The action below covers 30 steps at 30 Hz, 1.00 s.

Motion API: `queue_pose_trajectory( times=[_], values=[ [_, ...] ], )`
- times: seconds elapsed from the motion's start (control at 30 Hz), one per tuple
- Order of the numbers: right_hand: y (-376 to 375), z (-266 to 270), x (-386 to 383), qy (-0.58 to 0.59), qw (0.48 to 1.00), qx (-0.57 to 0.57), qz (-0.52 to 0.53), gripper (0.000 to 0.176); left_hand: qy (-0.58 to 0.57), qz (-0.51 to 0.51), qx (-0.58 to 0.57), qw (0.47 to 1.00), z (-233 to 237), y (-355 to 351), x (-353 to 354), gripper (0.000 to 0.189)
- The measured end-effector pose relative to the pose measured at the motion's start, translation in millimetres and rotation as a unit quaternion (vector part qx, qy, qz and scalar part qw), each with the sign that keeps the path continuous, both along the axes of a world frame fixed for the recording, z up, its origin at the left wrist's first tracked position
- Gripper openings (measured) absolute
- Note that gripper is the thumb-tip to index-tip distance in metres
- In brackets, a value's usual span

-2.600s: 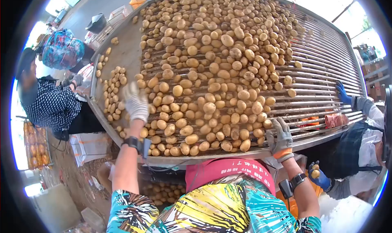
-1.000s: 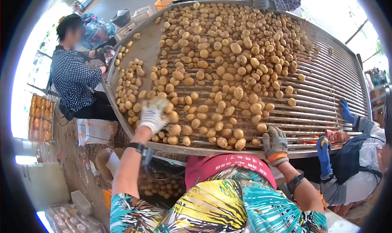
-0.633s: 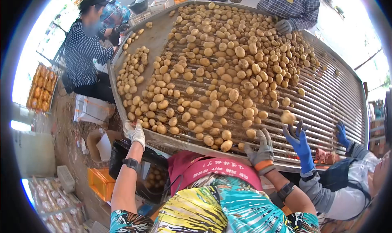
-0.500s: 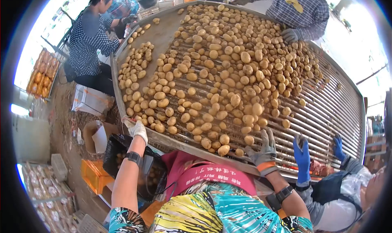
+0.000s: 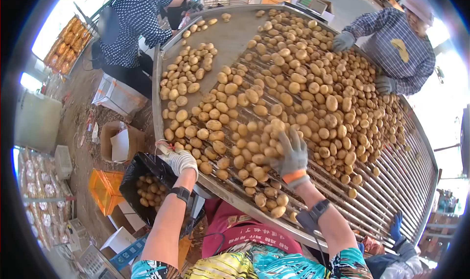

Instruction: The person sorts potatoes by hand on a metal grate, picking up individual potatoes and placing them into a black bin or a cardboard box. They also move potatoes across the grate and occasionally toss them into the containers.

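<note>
My right hand [image 5: 294, 154], in a grey glove with an orange cuff, is spread over several potatoes [image 5: 262, 134] on the slatted sorting table [image 5: 387, 181]. Its fingers are apart and touch the potatoes, without gripping one. At the near left corner, my left hand [image 5: 180, 161] wears a pale knitted glove. Its fingers curl over the table's metal rim [image 5: 215, 183], beside a red string [image 5: 164, 143]. Below that hand is a black-lined bin [image 5: 128, 178] with potatoes inside [image 5: 152, 191].
Across the table a person in a checked shirt [image 5: 404, 49] has both gloved hands at the potato heap. Another person in a dotted top [image 5: 134, 27] sits at the left. A blue-gloved hand [image 5: 396, 225] is at the lower right. An orange crate [image 5: 105, 191] and cardboard box [image 5: 120, 142] stand left.
My right hand has moved from the near rim up and left, onto the potatoes. My left hand stays at the corner. The view has shifted, and the checked-shirt person's hands have moved.
</note>
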State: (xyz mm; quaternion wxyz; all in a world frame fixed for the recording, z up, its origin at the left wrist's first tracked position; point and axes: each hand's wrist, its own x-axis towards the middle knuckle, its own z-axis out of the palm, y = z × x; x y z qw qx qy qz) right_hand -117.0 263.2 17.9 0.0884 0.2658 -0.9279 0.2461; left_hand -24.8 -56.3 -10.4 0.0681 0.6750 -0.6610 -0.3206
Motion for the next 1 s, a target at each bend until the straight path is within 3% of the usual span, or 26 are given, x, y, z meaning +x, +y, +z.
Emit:
queue_pose_trajectory(
  times=[0.1, 0.17, 0.2, 0.3, 0.43, 0.5, 0.53, 0.6, 0.63, 0.67, 0.7, 0.77, 0.87, 1.0],
  values=[
    [-57.9, -7.2, -50.5, 0.024, 1.0, -0.001, 0.02, 0.066, 0.051, -0.03, -0.132, 0.989, -15.4, -0.1, 3.5, 0.069],
    [-86.4, -14.6, -90.9, 0.017, 0.999, 0.016, 0.024, 0.064, 0.022, -0.009, -0.107, 0.994, -3.4, 5.3, -0.5, 0.069],
    [-103.3, -16.3, -110.3, 0.011, 0.999, 0.032, 0.019, 0.062, -0.009, -0.015, -0.089, 0.996, 4.3, 7.2, -2.5, 0.06],
    [-140.4, -6.0, -165.0, -0.053, 0.992, 0.087, 0.073, 0.058, -0.045, 0.007, -0.049, 0.998, -3.0, 2.9, -1.4, 0.065],
    [-186.7, -9.9, -213.4, -0.035, 0.993, 0.095, 0.065, 0.061, 0.015, -0.017, -0.135, 0.991, -3.5, 7.8, 0.7, 0.065],
    [-220.0, 7.8, -214.8, -0.014, 0.993, 0.116, 0.011, 0.06, 0.069, -0.004, -0.089, 0.994, 2.1, 10.5, -1.8, 0.069],
    [-240.4, 18.2, -209.6, 0.042, 0.983, 0.177, 0.018, 0.055, 0.054, -0.009, -0.108, 0.993, 0.8, 10.4, -3.0, 0.069],
    [-293.6, 7.4, -198.9, 0.14, 0.969, 0.181, 0.095, 0.05, 0.065, -0.008, -0.102, 0.993, 11.1, 9.5, -6.5, 0.068],
    [-329.6, 1.4, -186.6, 0.126, 0.962, 0.195, 0.142, 0.043, 0.081, -0.006, -0.089, 0.993, 13.9, 10.8, -8.4, 0.068],
    [-355.2, -2.0, -173.1, 0.027, 0.947, 0.162, 0.277, 0.047, 0.112, -0.011, -0.088, 0.99, 2.7, 7.3, -2.8, 0.068],
    [-371.5, -23.6, -149.4, 0.058, 0.944, 0.068, 0.319, 0.05, 0.114, -0.018, -0.113, 0.987, -1.2, 7.5, -2.2, 0.068],
    [-402.5, -25.9, -114.1, -0.046, 0.921, 0.127, 0.366, 0.048, 0.126, -0.03, -0.137, 0.982, -12.3, 6.1, 1.9, 0.068],
    [-385.4, -35.6, -85.1, 0.138, 0.95, 0.057, 0.273, 0.033, 0.13, -0.019, -0.115, 0.985, -10.6, 8.1, 0.7, 0.064],
    [-379.1, -42.5, -105.9, 0.002, 0.929, 0.106, 0.354, 0.023, 0.13, -0.01, -0.099, 0.987, -5.0, 6.6, -1.1, 0.066]
  ],
)
